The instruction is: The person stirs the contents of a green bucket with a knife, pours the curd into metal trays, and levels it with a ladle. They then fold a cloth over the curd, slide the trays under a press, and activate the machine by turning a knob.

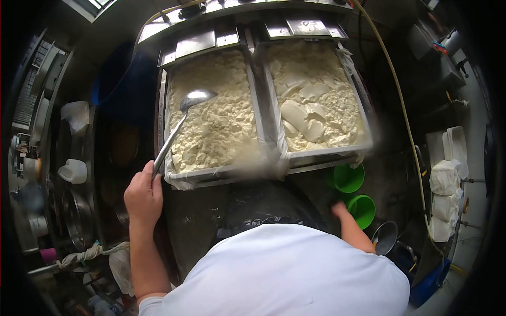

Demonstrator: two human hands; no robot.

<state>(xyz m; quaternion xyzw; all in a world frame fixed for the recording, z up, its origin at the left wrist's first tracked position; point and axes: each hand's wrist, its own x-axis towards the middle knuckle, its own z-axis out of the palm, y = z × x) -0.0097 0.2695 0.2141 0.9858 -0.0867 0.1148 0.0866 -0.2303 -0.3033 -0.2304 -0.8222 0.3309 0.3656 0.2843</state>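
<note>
My left hand (142, 194) is closed around the handle of a metal ladle (198, 97). The ladle's rounded bowl is above pale, crumbled curd (219, 126) in the left cloth-lined box (205, 175). Beside that stands the right cloth-lined box (329, 151), where the curd (303, 116) is partly in large smooth slabs. Low at my right side, my right hand (338, 207) is next to two green buckets (361, 211). Its fingers are dark and unclear, so I cannot see whether it touches a bucket.
Metal plates (196, 43) sit at the far ends of the boxes. A yellow hose (396, 79) hangs down the right side. White cloths (445, 184) hang at the right wall. Shelving on the left holds a white jug (73, 171). A dark pan (385, 237) lies near the buckets.
</note>
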